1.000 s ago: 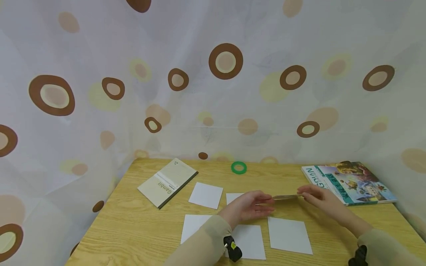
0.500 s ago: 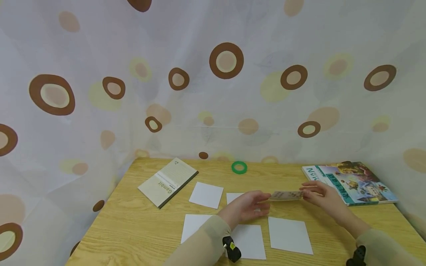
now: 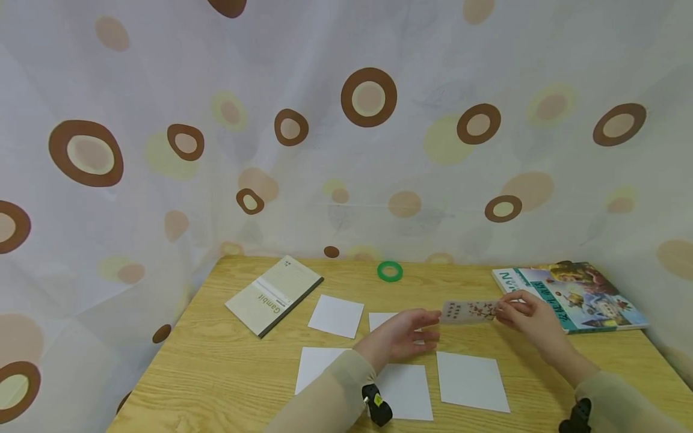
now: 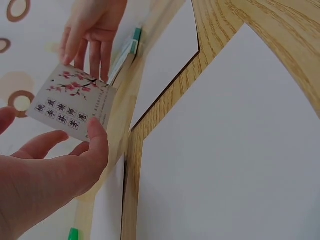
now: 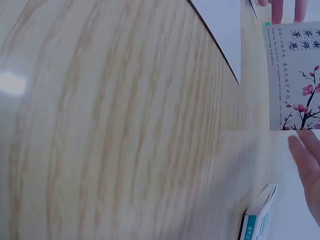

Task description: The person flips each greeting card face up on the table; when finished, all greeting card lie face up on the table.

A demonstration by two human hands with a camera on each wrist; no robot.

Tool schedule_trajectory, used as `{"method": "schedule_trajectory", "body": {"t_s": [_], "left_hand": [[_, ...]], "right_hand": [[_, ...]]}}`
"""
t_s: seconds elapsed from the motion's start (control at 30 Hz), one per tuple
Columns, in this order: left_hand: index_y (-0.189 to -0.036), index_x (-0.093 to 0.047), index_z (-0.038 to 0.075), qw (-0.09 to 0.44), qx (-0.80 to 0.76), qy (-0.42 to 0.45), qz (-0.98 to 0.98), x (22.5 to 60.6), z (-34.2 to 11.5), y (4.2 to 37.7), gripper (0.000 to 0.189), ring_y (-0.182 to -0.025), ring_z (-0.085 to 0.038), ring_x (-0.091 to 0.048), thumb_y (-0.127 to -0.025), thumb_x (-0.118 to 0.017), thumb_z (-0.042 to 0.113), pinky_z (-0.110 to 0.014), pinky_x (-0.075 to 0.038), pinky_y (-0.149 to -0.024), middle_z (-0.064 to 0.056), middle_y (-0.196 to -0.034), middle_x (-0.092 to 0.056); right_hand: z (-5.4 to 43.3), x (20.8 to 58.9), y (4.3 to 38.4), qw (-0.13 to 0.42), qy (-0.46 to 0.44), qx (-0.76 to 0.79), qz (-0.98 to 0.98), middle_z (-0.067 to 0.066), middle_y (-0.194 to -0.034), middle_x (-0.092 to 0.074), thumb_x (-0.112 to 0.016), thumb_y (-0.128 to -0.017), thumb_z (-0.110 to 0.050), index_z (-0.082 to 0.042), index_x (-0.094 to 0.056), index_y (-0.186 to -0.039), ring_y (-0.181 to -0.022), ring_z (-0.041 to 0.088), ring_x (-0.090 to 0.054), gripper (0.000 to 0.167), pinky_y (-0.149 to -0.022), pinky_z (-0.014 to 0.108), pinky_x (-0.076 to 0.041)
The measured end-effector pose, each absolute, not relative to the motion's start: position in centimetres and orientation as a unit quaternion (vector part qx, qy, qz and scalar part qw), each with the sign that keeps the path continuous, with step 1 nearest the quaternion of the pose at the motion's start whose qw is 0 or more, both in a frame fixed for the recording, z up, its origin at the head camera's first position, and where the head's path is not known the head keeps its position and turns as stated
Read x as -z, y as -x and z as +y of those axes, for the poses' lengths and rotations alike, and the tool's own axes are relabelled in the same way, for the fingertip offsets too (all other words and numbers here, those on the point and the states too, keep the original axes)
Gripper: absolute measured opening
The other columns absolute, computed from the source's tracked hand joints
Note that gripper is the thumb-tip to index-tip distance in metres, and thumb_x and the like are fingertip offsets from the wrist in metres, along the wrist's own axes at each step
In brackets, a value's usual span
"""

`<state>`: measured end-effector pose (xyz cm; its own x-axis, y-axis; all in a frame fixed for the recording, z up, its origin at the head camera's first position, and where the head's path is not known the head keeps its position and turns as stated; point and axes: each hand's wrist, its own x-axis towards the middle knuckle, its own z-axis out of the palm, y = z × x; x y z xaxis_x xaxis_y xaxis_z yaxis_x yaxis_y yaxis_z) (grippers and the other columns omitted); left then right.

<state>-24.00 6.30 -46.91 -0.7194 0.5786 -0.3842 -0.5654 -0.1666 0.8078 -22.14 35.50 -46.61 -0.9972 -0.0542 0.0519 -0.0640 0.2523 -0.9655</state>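
A small pale card [image 3: 468, 312] printed with pink blossoms on a branch and black characters is held up above the table. My right hand [image 3: 527, 313] pinches its right end, thumb on the near side. At the card's left edge is my left hand [image 3: 403, 334]. In the left wrist view the left thumb [image 4: 98, 137] lies over the card's lower corner, with other fingers around the bottom edge. The right wrist view shows the card [image 5: 295, 75] close up, its printed face towards the camera. White square sheets [image 3: 473, 382] lie on the table below the hands.
More white sheets [image 3: 335, 316] lie left of the hands, some partly covered by the left arm. A Gambit notebook [image 3: 274, 296] lies at the back left, a green tape roll [image 3: 390, 271] at the back middle. A colourful book [image 3: 579, 297] lies at the right, beside the right hand.
The card has tipped from nearly edge-on so its printed face now shows. My right hand has moved slightly right with it; my left hand has stayed nearly in place.
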Motion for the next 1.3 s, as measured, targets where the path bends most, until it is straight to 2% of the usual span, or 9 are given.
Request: {"method": "schedule_trajectory", "body": {"t_s": [0.2,0.4,0.53,0.63,0.87,1.03,1.17,1.3], "left_hand": [[-0.136,-0.058,0.01,0.379,-0.763,-0.01,0.523,46.8,6.4,24.0,0.043,-0.112,-0.022,-0.054,-0.097,-0.059,0.027,-0.036,-0.047,-0.105,-0.008,-0.143,-0.051],[-0.139,-0.056,0.008,0.38,-0.77,-0.001,0.512,47.0,6.6,23.9,0.046,-0.111,-0.023,-0.052,-0.096,-0.056,0.025,-0.04,-0.042,-0.112,-0.012,-0.143,-0.051],[-0.139,-0.056,0.007,0.368,-0.78,0.012,0.506,47.3,6.7,24.0,0.046,-0.106,-0.023,-0.051,-0.096,-0.056,0.024,-0.037,-0.044,-0.107,-0.013,-0.137,-0.053],[-0.14,-0.055,0.006,0.364,-0.784,0.012,0.503,47.5,6.8,24.0,0.046,-0.106,-0.023,-0.051,-0.097,-0.054,0.022,-0.035,-0.044,-0.105,-0.014,-0.132,-0.054],[-0.14,-0.052,0.0,0.357,-0.805,0.029,0.473,47.6,7.2,23.9,0.047,-0.118,-0.027,-0.049,-0.097,-0.054,0.018,-0.04,-0.037,-0.116,-0.018,-0.128,-0.051],[-0.137,-0.055,-0.002,0.336,-0.823,0.057,0.454,47.8,7.4,23.9,0.045,-0.117,-0.028,-0.049,-0.096,-0.055,0.016,-0.039,-0.038,-0.114,-0.018,-0.123,-0.05],[-0.14,-0.052,-0.002,0.326,-0.823,0.049,0.463,48.0,7.6,23.9,0.046,-0.107,-0.021,-0.051,-0.096,-0.055,0.014,-0.035,-0.041,-0.109,-0.012,-0.114,-0.052],[-0.146,-0.043,-0.003,0.318,-0.813,0.012,0.488,48.2,7.8,24.1,0.052,-0.096,-0.014,-0.048,-0.096,-0.052,0.007,-0.027,-0.043,-0.098,-0.006,-0.107,-0.051]], "right_hand": [[35.1,46.6,22.0,0.036,-0.02,-0.601,-0.798,-0.021,-0.094,-0.071,-0.058,-0.1,-0.022,0.0,-0.059,-0.116,-0.089,-0.001,-0.069,0.027,-0.076,0.027,-0.061],[34.5,46.6,22.0,0.067,-0.001,-0.584,-0.809,-0.025,-0.091,-0.068,-0.058,-0.101,-0.018,0.004,-0.057,-0.12,-0.086,-0.003,-0.066,0.03,-0.073,0.03,-0.062],[34.1,46.8,22.1,0.078,0.004,-0.563,-0.823,-0.025,-0.092,-0.065,-0.058,-0.1,-0.018,0.008,-0.054,-0.127,-0.085,-0.005,-0.065,0.037,-0.071,0.032,-0.063],[34.0,46.9,22.1,0.085,0.011,-0.541,-0.836,-0.017,-0.093,-0.064,-0.058,-0.1,-0.017,0.006,-0.053,-0.131,-0.083,-0.005,-0.064,0.039,-0.069,0.031,-0.062],[33.4,47.2,22.4,0.092,0.011,-0.478,-0.873,0.014,-0.1,-0.064,-0.06,-0.098,-0.012,0.002,-0.052,-0.138,-0.077,-0.003,-0.061,0.043,-0.067,0.025,-0.061],[33.3,47.4,22.4,0.071,0.018,-0.444,-0.893,0.019,-0.103,-0.064,-0.063,-0.097,-0.011,0.002,-0.048,-0.142,-0.073,0.002,-0.061,0.049,-0.065,0.022,-0.06],[33.1,47.6,22.6,0.062,0.025,-0.424,-0.903,0.02,-0.103,-0.064,-0.064,-0.096,-0.011,0.002,-0.048,-0.143,-0.073,0.005,-0.061,0.052,-0.063,0.022,-0.059],[33.0,47.7,22.9,0.064,0.032,-0.399,-0.914,0.018,-0.101,-0.065,-0.068,-0.093,-0.011,0.001,-0.047,-0.144,-0.077,0.011,-0.06,0.056,-0.058,0.02,-0.056]]}}
